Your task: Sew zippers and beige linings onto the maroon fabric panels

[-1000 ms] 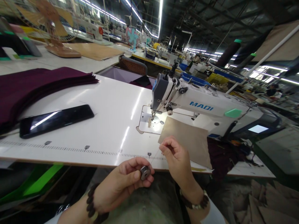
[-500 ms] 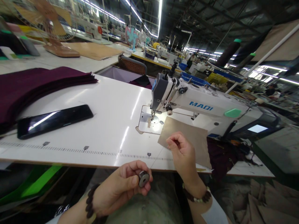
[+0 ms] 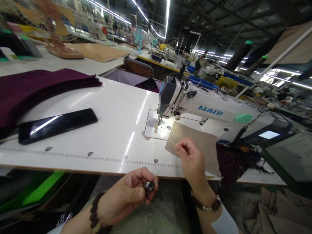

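Observation:
My left hand (image 3: 129, 193), in front of the table's edge, grips a small shiny metal bobbin case (image 3: 149, 187) between thumb and fingers. From it a thin thread (image 3: 166, 160) runs up and right to my right hand (image 3: 191, 159). That hand is closed, thumb and forefinger pinching the thread's end, above a beige fabric piece (image 3: 203, 143). Behind the fabric stands a white sewing machine (image 3: 209, 109). Its needle area and metal needle plate (image 3: 152, 126) lie beyond and left of my right hand.
A black phone (image 3: 58, 125) lies on the white table (image 3: 117, 113) at left, below a stack of dark purple fabric (image 3: 46, 84). More purple fabric (image 3: 231, 162) lies right of the beige piece. A brown fan (image 3: 56, 32) stands far left; beige cloth (image 3: 275, 211) is heaped lower right.
My left fingers have turned the bobbin case, so its round face with the centre hole has given way to its shiny side. The right hand stays nearly still, holding the thread.

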The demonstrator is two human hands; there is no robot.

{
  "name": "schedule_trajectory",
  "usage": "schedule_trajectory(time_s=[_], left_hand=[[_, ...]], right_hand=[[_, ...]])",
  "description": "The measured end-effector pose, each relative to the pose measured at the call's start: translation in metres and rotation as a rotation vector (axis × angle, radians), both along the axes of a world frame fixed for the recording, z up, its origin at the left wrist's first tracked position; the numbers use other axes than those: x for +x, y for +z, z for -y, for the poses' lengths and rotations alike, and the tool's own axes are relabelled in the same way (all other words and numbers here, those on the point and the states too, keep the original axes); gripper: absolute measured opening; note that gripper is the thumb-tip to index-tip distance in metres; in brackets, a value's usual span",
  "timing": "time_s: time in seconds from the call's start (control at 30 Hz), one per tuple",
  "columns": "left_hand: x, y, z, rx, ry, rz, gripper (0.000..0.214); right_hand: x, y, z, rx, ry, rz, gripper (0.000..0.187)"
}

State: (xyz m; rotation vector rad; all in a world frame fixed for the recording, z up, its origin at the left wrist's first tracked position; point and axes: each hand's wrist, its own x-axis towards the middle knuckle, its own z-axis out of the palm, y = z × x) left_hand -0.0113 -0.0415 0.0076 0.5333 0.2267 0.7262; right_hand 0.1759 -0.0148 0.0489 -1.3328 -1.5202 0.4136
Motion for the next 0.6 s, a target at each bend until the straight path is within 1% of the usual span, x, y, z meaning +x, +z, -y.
schedule_trajectory(time_s=[0.13, 0.37, 0.6], left_hand=[[-0.0004, -0.0017, 0.0003, -0.006, -0.01, -0.013, 0.026], [-0.0014, -0.0057, 0.0003, -0.017, -0.005, 0.031, 0.025], [-0.0029, -0.003, 0.0004, -0.028, -0.007, 0.025, 0.024]], right_hand=[[0.0013, -0.001, 0.0005, 0.013, -0.024, 0.023, 0.012], [0.0024, -0.0003, 0.0005, 0.032, -0.029, 0.045, 0.013], [0.0056, -0.0042, -0.0016, -0.019, -0.035, 0.046, 0.013]])
